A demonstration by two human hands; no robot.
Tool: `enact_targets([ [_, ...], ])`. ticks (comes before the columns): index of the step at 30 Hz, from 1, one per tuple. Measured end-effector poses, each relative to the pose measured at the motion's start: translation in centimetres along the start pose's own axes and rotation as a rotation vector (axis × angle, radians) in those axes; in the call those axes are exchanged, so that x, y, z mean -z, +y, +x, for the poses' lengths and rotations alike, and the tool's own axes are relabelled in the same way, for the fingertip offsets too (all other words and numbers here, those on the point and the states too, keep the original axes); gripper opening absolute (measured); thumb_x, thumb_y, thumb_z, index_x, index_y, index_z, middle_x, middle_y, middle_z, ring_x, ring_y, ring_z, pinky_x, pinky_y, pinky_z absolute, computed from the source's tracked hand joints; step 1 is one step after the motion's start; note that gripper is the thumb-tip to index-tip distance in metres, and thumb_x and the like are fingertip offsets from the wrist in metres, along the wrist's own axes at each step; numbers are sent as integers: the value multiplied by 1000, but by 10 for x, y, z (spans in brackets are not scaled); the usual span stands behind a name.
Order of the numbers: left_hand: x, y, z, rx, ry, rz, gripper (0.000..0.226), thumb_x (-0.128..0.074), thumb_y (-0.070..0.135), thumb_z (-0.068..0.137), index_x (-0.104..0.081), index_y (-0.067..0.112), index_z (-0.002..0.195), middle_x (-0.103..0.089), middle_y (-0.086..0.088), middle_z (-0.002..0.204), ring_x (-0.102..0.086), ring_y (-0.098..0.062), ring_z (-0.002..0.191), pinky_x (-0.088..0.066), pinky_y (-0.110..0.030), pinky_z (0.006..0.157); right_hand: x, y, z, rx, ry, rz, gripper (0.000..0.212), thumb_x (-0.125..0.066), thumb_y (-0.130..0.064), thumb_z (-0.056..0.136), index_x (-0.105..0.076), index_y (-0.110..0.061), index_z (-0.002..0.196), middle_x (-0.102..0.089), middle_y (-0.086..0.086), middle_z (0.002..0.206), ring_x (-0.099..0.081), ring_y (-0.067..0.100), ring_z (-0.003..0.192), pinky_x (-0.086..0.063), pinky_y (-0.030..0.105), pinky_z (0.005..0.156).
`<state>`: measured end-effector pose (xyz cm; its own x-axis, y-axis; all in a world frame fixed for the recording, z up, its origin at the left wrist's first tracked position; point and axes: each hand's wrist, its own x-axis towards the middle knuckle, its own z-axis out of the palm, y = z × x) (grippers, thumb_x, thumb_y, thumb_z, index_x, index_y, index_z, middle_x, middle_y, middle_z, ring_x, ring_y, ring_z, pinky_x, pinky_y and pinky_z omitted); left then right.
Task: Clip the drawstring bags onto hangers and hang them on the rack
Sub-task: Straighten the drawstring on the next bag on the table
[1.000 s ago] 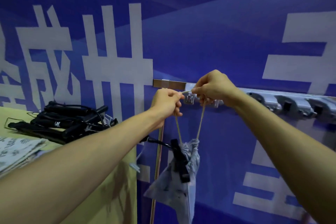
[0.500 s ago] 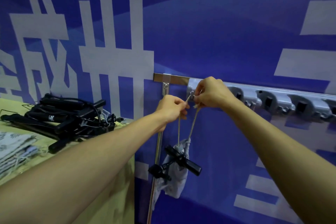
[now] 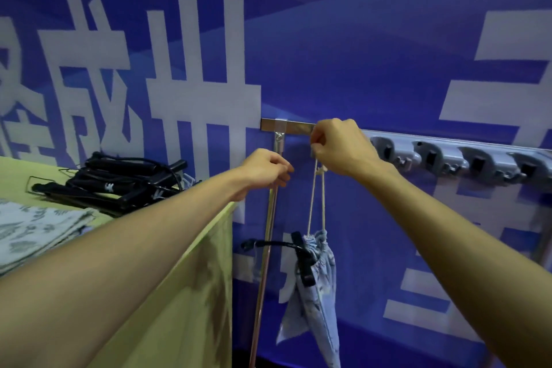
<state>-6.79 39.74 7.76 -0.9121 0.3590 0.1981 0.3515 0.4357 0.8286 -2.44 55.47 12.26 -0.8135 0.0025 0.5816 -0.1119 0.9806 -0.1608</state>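
Note:
A light blue patterned drawstring bag point(image 3: 313, 293) hangs by its beige cord point(image 3: 316, 203) below the left end of the wall rack point(image 3: 298, 126). A black clip hanger point(image 3: 300, 260) is clipped to the bag's gathered top and sticks out to the left. My right hand point(image 3: 343, 146) pinches the top of the cord loop up at the rack, in front of its first grey hook. My left hand point(image 3: 265, 169) hovers to the left of the cord with curled fingers, apart from it and holding nothing.
Grey hooks point(image 3: 475, 161) run rightward along the rack. Its metal pole point(image 3: 265, 248) drops beside the yellow-green table point(image 3: 194, 263). On the table lie a pile of black hangers point(image 3: 119, 182) and stacked patterned bags point(image 3: 35, 227). A blue banner covers the wall behind.
My left hand has let go of the cord and drawn back to the left. My right hand has kept the loop at the rack. The bag and hanger have swung round and hang lower.

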Motion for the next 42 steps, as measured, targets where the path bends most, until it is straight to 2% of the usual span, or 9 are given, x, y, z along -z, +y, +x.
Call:
enact_targets([
  [4, 45, -15, -36, 5, 17, 106, 20, -47, 8, 98, -65, 13, 91, -69, -4, 88, -65, -13, 80, -48, -20, 66, -14, -38, -16, 101, -122, 120, 22, -58, -12, 85, -68, -16, 104, -71, 5, 103, -62, 27, 101, -50, 33, 81],
  [8, 90, -42, -80, 52, 24, 192, 11, -51, 12, 98, -60, 10, 104, -67, -5, 94, -62, -13, 80, -46, -18, 64, -39, -87, -29, 185, -243, 211, 22, -60, -14, 86, -68, -14, 105, -67, 2, 91, -62, 23, 98, -45, 26, 75],
  [14, 162, -96, -137, 150, 102, 290, 15, -57, 19, 96, -60, 18, 111, -66, 0, 103, -64, -13, 95, -49, -26, 78, -83, -167, -30, 266, -381, 348, 19, -61, -13, 89, -69, -9, 105, -71, 7, 103, -58, 13, 80, -48, 24, 69],
  [20, 229, -161, -188, 268, 258, 362, 12, -56, 20, 96, -65, 21, 103, -68, -2, 105, -64, -20, 98, -51, -41, 92, -137, -235, -36, 325, -466, 383, 15, -61, -14, 87, -73, -12, 96, -74, 5, 98, -64, 17, 86, -46, 25, 79],
  [24, 251, -204, -205, 333, 362, 483, 23, -50, 20, 99, -66, 11, 113, -65, -7, 116, -60, -23, 103, -46, -32, 86, -179, -256, -41, 319, -543, 371, 14, -62, -22, 89, -71, -15, 99, -71, 4, 102, -63, 19, 96, -49, 28, 78],
  [29, 242, -245, -215, 392, 373, 343, 29, -52, 37, 97, -64, 12, 107, -64, -6, 95, -59, -19, 82, -44, -31, 71, -212, -266, -53, 379, -649, 351, 23, -67, -33, 88, -69, -14, 100, -68, 1, 99, -60, 13, 90, -52, 31, 80],
  [35, 232, -272, -223, 320, 461, 301, 40, -61, 57, 85, -60, 22, 103, -53, 1, 90, -53, -15, 78, -41, -29, 70, -230, -269, -53, 419, -629, 357, 7, -67, -22, 89, -64, -17, 93, -63, -1, 94, -59, 16, 90, -50, 31, 81],
  [38, 231, -274, -223, 300, 530, 326, 30, -61, 51, 88, -60, 24, 102, -55, 3, 93, -52, -11, 78, -37, -26, 70, -234, -273, -53, 405, -650, 323, 4, -60, -19, 93, -61, -15, 93, -62, 1, 95, -56, 18, 91, -49, 35, 84],
  [42, 228, -271, -222, 260, 643, 391, 28, -54, 40, 96, -63, 16, 86, -60, -3, 77, -51, -15, 66, -37, -29, 58, -236, -277, -51, 407, -695, 279, 9, -54, -16, 96, -61, -11, 101, -59, 2, 96, -54, 18, 92, -46, 34, 82],
])
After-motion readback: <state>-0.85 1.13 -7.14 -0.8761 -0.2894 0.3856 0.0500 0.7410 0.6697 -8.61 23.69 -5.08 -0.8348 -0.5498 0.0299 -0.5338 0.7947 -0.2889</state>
